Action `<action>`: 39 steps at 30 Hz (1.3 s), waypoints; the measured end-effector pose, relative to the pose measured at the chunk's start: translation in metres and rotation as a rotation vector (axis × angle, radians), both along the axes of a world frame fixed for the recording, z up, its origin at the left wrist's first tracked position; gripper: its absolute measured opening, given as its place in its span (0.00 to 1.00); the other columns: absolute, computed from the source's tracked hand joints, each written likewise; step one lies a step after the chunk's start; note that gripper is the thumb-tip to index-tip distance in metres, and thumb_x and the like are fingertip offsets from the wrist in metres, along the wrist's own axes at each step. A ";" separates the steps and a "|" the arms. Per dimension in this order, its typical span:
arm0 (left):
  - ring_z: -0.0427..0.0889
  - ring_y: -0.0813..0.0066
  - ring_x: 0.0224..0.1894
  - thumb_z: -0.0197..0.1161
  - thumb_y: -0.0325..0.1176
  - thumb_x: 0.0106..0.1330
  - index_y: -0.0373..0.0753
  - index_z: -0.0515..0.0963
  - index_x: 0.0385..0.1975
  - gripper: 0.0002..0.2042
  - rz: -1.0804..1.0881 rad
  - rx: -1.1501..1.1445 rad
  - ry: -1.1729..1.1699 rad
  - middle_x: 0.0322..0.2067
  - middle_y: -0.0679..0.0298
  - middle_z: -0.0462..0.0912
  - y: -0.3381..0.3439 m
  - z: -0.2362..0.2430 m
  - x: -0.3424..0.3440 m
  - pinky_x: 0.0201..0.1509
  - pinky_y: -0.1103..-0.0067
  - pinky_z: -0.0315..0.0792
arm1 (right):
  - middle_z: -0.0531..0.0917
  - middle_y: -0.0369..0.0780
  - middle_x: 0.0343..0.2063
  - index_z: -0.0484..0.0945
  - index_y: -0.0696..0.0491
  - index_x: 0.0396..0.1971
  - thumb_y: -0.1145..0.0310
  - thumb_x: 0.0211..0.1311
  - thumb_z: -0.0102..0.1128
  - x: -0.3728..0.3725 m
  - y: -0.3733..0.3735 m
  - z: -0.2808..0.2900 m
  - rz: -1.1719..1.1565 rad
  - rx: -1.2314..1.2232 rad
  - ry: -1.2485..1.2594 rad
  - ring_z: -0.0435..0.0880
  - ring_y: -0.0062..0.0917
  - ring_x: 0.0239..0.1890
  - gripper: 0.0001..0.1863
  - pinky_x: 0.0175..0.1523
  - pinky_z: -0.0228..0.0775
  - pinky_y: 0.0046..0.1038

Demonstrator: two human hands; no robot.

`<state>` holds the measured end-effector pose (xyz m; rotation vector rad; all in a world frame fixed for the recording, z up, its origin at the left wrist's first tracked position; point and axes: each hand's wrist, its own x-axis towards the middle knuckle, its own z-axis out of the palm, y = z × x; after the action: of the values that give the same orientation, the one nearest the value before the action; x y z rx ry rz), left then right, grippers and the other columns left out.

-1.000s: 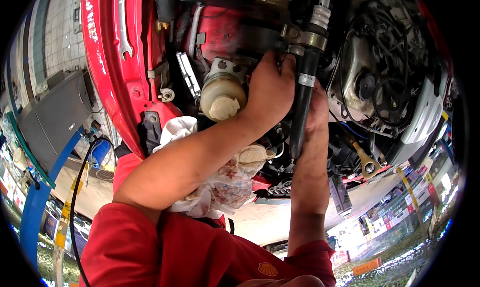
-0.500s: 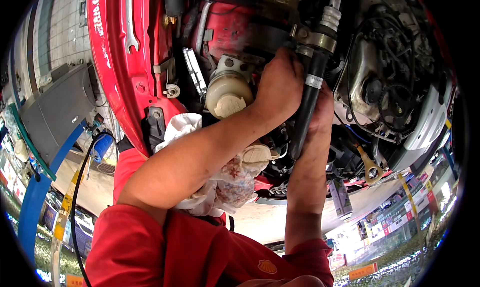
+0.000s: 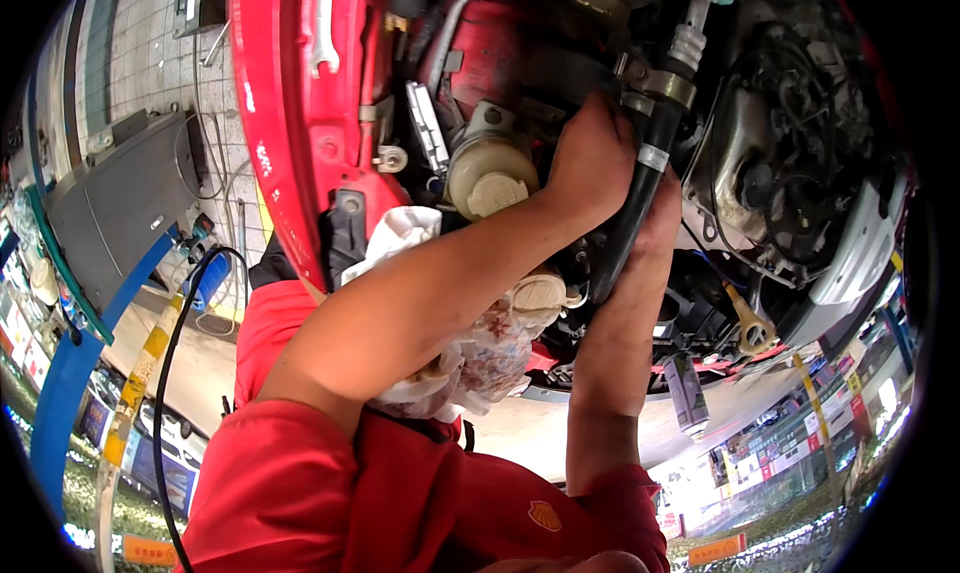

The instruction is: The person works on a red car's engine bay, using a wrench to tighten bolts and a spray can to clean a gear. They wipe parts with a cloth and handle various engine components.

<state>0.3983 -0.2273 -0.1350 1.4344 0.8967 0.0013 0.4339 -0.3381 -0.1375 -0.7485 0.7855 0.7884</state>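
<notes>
A long black cylinder (image 3: 628,223) with a silver band stands at a slant in the open engine bay, and a metal collar (image 3: 672,86) rings its upper part. My left hand (image 3: 592,163) reaches across to the cylinder's left side, just below the collar. Its fingers are curled in, and their tips and whatever they grip are hidden. Behind the cylinder's right side is my right hand (image 3: 657,216), its fingers mostly covered by the cylinder. Left of my left hand sits a yellowed reservoir with a round cap (image 3: 495,191).
A wrench (image 3: 323,33) lies on the red body edge (image 3: 262,103). Under my left forearm are a white cloth (image 3: 405,231), a stained plastic bag (image 3: 490,358) and a pale round cap (image 3: 540,291). A yellowish ring-ended tool (image 3: 752,328) rests at right, near the engine (image 3: 745,173).
The view has shifted, so the engine bay and both hands sit slightly farther right in the picture. Both hands stay at the same places by the black cylinder.
</notes>
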 end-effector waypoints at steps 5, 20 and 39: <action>0.82 0.35 0.42 0.51 0.29 0.73 0.30 0.73 0.45 0.09 0.028 -0.094 -0.063 0.35 0.38 0.83 -0.011 0.022 -0.022 0.44 0.54 0.75 | 0.85 0.43 0.40 0.77 0.60 0.52 0.67 0.77 0.46 0.010 -0.037 -0.014 0.196 -0.045 -0.008 0.87 0.31 0.40 0.15 0.47 0.83 0.30; 0.83 0.38 0.45 0.63 0.32 0.62 0.29 0.76 0.44 0.14 -0.282 -0.169 0.090 0.37 0.38 0.83 -0.028 -0.008 -0.036 0.49 0.60 0.77 | 0.83 0.38 0.30 0.78 0.57 0.47 0.67 0.76 0.49 -0.002 -0.039 -0.022 0.472 -0.608 -0.520 0.83 0.22 0.29 0.12 0.34 0.76 0.24; 0.70 0.72 0.17 0.52 0.50 0.77 0.39 0.78 0.25 0.23 -0.246 -0.866 0.329 0.19 0.64 0.74 -0.036 -0.052 -0.022 0.22 0.74 0.66 | 0.79 0.33 0.26 0.79 0.56 0.46 0.63 0.79 0.49 0.013 -0.011 -0.009 0.036 -0.253 -0.087 0.75 0.18 0.26 0.13 0.32 0.69 0.18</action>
<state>0.3759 -0.2636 -0.1874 0.7194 0.8229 -0.7401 0.4468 -0.3493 -0.1462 -1.0191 0.8040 0.6910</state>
